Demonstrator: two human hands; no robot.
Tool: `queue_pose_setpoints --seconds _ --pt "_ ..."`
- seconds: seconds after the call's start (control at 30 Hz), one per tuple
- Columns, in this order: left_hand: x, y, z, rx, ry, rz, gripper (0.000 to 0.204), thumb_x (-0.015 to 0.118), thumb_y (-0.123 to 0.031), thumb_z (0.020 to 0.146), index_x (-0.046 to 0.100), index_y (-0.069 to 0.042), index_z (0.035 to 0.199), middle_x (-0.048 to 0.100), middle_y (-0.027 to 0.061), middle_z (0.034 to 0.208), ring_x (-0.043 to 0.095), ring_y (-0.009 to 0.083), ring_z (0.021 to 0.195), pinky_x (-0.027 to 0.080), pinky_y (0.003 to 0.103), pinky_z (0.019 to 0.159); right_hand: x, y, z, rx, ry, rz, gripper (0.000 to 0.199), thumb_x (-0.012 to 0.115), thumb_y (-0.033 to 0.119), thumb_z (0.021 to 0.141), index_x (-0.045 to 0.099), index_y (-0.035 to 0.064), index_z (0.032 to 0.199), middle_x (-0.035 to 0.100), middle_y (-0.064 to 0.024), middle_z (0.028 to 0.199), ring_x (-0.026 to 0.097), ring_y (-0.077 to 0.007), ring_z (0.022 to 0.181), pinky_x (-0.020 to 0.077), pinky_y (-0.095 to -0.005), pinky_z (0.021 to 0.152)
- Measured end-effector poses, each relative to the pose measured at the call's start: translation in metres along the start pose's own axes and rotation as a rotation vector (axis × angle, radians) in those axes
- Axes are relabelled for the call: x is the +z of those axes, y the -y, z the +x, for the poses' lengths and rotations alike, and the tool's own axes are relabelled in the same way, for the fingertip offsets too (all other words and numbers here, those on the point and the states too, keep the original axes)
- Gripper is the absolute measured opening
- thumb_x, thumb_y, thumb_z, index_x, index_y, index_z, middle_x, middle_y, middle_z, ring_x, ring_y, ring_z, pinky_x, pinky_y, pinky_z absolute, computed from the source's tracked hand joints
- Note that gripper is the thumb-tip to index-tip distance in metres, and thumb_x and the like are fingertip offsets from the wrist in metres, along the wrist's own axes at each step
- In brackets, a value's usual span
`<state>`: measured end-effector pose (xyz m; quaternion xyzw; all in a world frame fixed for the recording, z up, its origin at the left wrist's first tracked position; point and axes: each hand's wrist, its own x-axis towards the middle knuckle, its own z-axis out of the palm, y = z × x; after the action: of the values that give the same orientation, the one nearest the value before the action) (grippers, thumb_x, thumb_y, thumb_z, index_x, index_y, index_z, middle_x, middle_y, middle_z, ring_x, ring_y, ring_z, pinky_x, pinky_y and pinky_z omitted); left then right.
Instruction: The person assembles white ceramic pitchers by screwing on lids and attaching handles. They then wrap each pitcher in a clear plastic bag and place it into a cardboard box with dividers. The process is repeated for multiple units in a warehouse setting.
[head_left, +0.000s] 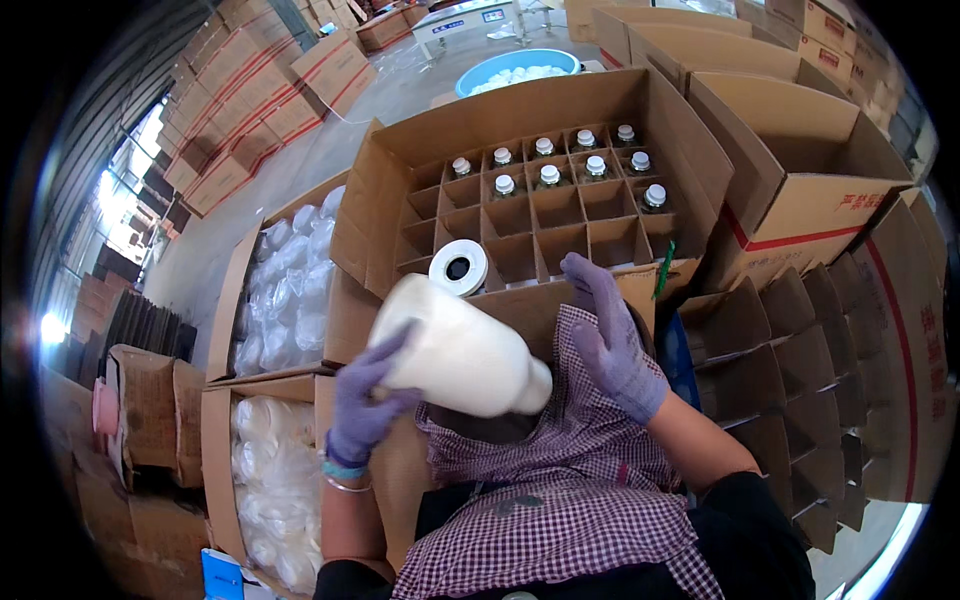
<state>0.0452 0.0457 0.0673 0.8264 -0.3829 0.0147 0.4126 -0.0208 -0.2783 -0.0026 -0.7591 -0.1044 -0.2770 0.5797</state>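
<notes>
**On a Grey Warehouse Floor point(250, 200), the Work Stood Partway**

Stacked brown cartons with red stripes point(245, 75) lined the far left, and a round light-blue basin point(518, 58) of small white pieces sat beyond the work area. In front of the person stood a large open brown cardboard carton point(480, 122), divided into compartments.

By the look of it, about ten clear bottles with white caps point(504, 186) had been set in, mostly in the far rows; most nearer compartments showed none, so a good share seemed left to fill.

The left hand point(368, 400), in a lilac knit glove, gripped a blurred white bottle-shaped container point(460, 350) by its wide end. The container was tilted above the person's lap, just beside the carton's near side, its narrow neck toward the lower right. The gloved right hand point(615, 345) was spread and held nothing, apart from the container. Behind the container's wide end lay a white ring-shaped roll point(459, 252).
</notes>
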Motion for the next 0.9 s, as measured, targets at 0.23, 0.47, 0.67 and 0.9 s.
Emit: queue_pose_setpoints --seconds 0.23,0.47,0.67,0.9 --pt "0.07 0.079 0.1 -0.312 0.12 -0.441 0.02 0.066 -0.017 0.093 0.073 0.001 0.098 0.073 0.0101 0.095 0.067 0.0149 0.09 0.054 0.032 0.083 0.013 -0.015 -0.009 -0.011 0.308 -0.113 0.056 0.071 0.034 0.084 0.06 0.0034 0.129 0.059 -0.0218 0.129 0.049 -0.0424 0.13 0.0377 -0.0501 0.112" --pt "0.142 0.213 0.161 -0.52 0.141 0.619 0.107 0.083 -0.061 0.064 0.041 -0.017 0.153 0.034 0.0204 0.157 0.033 0.04 0.146 0.038 0.055 0.112 0.013 -0.02 0.003 0.032 0.288 0.038 0.054 0.065 0.032 0.088 0.058 0.0018 0.132 0.058 -0.0197 0.128 0.053 -0.0373 0.127 0.0401 -0.0453 0.11" --pt "0.105 0.183 0.147 -0.519 -0.186 -0.733 0.056 0.057 -0.029 0.093 0.053 0.001 0.14 0.066 0.0197 0.125 0.067 0.0276 0.112 0.052 0.037 0.101 0.005 -0.023 0.045 0.252 0.228 0.094 0.059 0.072 0.02 0.085 0.052 0.003 0.137 0.056 -0.019 0.123 0.06 -0.0338 0.113 0.0495 -0.0406 0.098" --pt "0.081 -0.02 0.101 -0.262 -0.288 -1.166 0.065 0.045 -0.032 0.097 0.036 0.006 0.149 0.052 0.0215 0.142 0.056 0.0296 0.129 0.047 0.04 0.108 0.029 0.004 0.094 -0.147 0.296 -0.432 0.077 0.08 0.029 0.079 0.045 0.0086 0.145 0.053 -0.0192 0.13 0.061 -0.0339 0.113 0.0541 -0.0429 0.091"
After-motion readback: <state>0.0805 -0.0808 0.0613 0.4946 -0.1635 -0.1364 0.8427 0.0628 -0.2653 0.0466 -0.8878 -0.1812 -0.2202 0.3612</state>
